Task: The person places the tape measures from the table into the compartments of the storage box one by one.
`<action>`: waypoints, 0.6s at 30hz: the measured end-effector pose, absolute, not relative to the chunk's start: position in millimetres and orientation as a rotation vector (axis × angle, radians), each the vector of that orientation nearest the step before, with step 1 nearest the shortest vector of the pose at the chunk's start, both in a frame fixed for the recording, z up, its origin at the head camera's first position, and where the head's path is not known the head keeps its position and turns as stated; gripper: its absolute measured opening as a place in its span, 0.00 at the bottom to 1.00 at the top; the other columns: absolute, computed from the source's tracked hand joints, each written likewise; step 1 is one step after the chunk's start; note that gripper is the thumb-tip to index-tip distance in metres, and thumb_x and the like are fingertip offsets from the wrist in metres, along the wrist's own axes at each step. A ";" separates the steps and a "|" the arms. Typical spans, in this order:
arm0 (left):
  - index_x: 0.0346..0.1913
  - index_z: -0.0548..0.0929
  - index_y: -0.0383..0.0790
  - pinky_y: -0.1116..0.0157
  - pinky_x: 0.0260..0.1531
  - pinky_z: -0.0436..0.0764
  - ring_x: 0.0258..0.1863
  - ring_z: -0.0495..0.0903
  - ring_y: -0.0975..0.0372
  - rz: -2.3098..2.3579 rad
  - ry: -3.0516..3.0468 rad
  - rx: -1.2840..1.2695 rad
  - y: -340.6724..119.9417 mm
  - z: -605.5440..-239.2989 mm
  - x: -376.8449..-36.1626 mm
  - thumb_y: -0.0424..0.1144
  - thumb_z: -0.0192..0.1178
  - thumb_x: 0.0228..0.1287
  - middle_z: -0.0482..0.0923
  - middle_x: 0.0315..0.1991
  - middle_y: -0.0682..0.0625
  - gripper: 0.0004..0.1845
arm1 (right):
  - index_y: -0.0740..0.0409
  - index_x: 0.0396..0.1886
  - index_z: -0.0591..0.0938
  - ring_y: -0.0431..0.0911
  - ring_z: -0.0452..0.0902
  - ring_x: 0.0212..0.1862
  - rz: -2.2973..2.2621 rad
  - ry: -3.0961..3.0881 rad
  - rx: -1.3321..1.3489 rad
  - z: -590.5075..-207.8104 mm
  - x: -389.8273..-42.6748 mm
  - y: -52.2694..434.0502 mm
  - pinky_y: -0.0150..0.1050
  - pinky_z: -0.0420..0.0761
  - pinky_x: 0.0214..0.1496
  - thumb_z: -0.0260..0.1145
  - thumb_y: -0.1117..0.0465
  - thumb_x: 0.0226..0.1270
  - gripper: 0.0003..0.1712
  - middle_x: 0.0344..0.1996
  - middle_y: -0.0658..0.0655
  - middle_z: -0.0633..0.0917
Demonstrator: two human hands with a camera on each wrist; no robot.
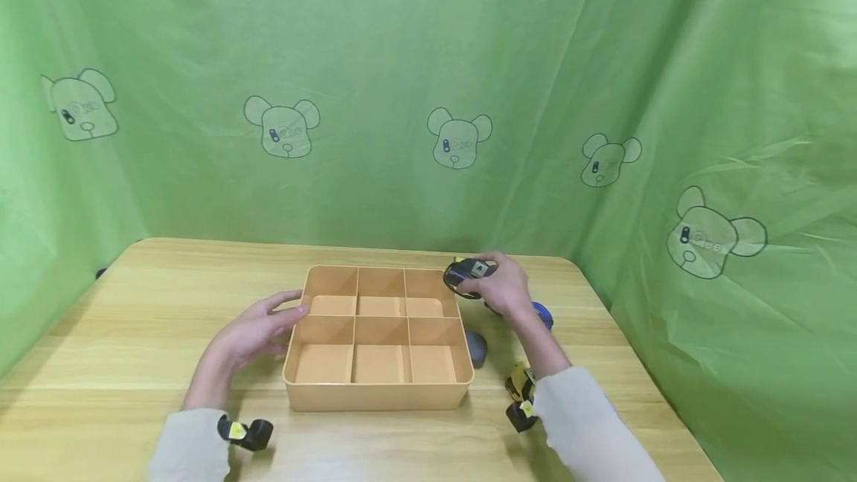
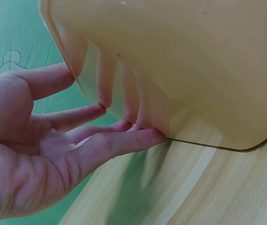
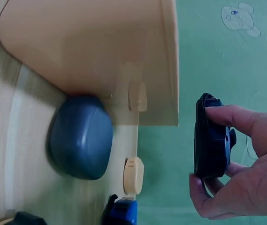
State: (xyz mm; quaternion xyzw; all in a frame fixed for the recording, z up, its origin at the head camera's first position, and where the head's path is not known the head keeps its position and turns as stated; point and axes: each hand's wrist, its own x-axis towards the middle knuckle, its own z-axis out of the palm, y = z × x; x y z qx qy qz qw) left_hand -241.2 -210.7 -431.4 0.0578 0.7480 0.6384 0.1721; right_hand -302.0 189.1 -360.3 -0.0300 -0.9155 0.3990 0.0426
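A black device [image 1: 466, 274] is pinched in the right hand [image 1: 502, 287], fingers curled round it, just above the far right corner of the tan divided tray [image 1: 379, 385]. The left hand [image 1: 257, 329] has straight fingers pressed against the tray's left wall. A dark blue-grey mouse [image 1: 476, 348] lies on the counter [image 1: 100, 363] beside the tray's right wall
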 end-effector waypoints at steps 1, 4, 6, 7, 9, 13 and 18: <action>0.81 0.46 0.38 0.37 0.68 0.71 0.77 0.53 0.34 1.815 2.119 0.165 -211.0 -431.7 -241.2 0.51 0.54 0.77 0.52 0.77 0.28 0.42 | 0.56 0.66 0.77 0.56 0.80 0.46 1.212 -2.805 -0.082 -359.2 -302.0 186.7 0.36 0.84 0.33 0.81 0.57 0.46 0.43 0.53 0.70 0.81; 0.81 0.46 0.38 0.37 0.68 0.71 0.77 0.53 0.34 1.820 2.114 0.170 -211.9 -432.1 -241.3 0.51 0.54 0.77 0.52 0.78 0.28 0.42 | 0.56 0.65 0.78 0.56 0.80 0.47 1.199 -2.809 -0.052 -356.5 -302.4 179.8 0.37 0.84 0.37 0.81 0.57 0.45 0.43 0.53 0.68 0.82; 0.81 0.46 0.38 0.37 0.68 0.71 0.77 0.52 0.34 1.822 2.112 0.171 -212.0 -432.2 -241.5 0.51 0.54 0.77 0.52 0.78 0.28 0.42 | 0.57 0.64 0.78 0.57 0.80 0.50 1.195 -2.810 -0.033 -355.2 -302.6 175.5 0.39 0.85 0.42 0.81 0.57 0.45 0.42 0.53 0.68 0.82; 0.81 0.46 0.38 0.37 0.68 0.70 0.77 0.52 0.34 1.823 2.111 0.172 -212.1 -432.2 -241.6 0.50 0.54 0.78 0.51 0.78 0.28 0.41 | 0.56 0.64 0.78 0.57 0.80 0.51 1.191 -2.811 -0.027 -354.5 -302.7 173.4 0.40 0.85 0.45 0.81 0.57 0.45 0.42 0.53 0.67 0.82; 0.81 0.46 0.38 0.37 0.68 0.70 0.77 0.53 0.34 1.823 2.112 0.171 -212.1 -432.2 -241.7 0.50 0.53 0.78 0.52 0.78 0.28 0.41 | 0.56 0.64 0.79 0.58 0.80 0.52 1.190 -2.815 -0.016 -353.3 -303.0 169.2 0.43 0.86 0.47 0.81 0.56 0.44 0.42 0.53 0.67 0.83; 0.81 0.46 0.39 0.37 0.68 0.70 0.77 0.53 0.34 1.824 2.111 0.168 -211.9 -432.1 -241.8 0.50 0.54 0.77 0.52 0.78 0.28 0.41 | 0.58 0.63 0.79 0.59 0.80 0.51 1.183 -2.813 0.020 -351.1 -303.9 160.7 0.44 0.87 0.46 0.82 0.57 0.43 0.42 0.52 0.68 0.83; 0.81 0.47 0.39 0.37 0.68 0.71 0.76 0.54 0.34 1.826 2.113 0.166 -211.5 -432.2 -241.6 0.52 0.56 0.76 0.53 0.78 0.28 0.43 | 0.59 0.62 0.79 0.58 0.82 0.50 1.195 -2.807 0.073 -347.8 -304.4 147.4 0.44 0.88 0.47 0.82 0.58 0.43 0.42 0.51 0.67 0.84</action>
